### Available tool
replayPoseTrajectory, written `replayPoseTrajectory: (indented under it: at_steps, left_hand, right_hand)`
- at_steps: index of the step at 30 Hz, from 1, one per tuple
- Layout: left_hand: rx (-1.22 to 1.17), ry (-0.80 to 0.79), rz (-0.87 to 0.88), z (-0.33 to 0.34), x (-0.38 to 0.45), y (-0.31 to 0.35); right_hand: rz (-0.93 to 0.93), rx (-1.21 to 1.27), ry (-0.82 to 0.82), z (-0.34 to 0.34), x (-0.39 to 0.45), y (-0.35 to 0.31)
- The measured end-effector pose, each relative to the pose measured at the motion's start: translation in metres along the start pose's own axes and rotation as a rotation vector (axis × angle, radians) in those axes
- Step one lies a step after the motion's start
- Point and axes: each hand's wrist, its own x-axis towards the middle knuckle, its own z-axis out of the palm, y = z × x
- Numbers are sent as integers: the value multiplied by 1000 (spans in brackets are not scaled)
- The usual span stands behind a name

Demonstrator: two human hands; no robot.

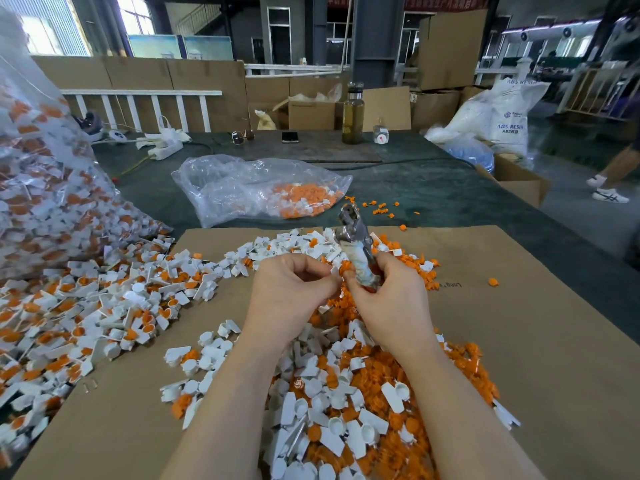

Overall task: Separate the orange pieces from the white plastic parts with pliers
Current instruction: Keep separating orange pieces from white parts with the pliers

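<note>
**Slip risk at the pinch**

Fingertips of the left hand (289, 289) pinch a small white part (334, 270) against the right hand (388, 296), which curls round the pliers (358, 247), head raised. A slip would likely flick the piece into the sorted orange pieces (398, 441) on the cardboard (519, 341).

Site: factory floor / sorting station | evidence: steel column (372, 36); stacked cartons (450, 50); "ABS RESIN" sack (510, 116); bulk bag (45, 188) of plastic parts; cardboard-covered bench (519, 323) heaped with loose parts (114, 306)
</note>
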Motion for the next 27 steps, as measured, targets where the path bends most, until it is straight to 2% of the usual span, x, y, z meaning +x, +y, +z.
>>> replayPoseTrajectory:
  at_steps: [10, 17, 22, 27]
  left_hand:
    - [107, 46, 47, 5, 1, 0]
    - [127, 97, 15, 7, 2, -2]
    - [-8, 83, 0, 2, 3, -4]
    - [-97, 70, -14, 0, 5, -6]
  right_hand:
    - [20, 45, -75, -2, 3, 1]
    - [47, 120, -132, -3, 3, -1]
    - [107, 229, -119, -5, 3, -1]
    - [78, 218, -97, -6, 2, -2]
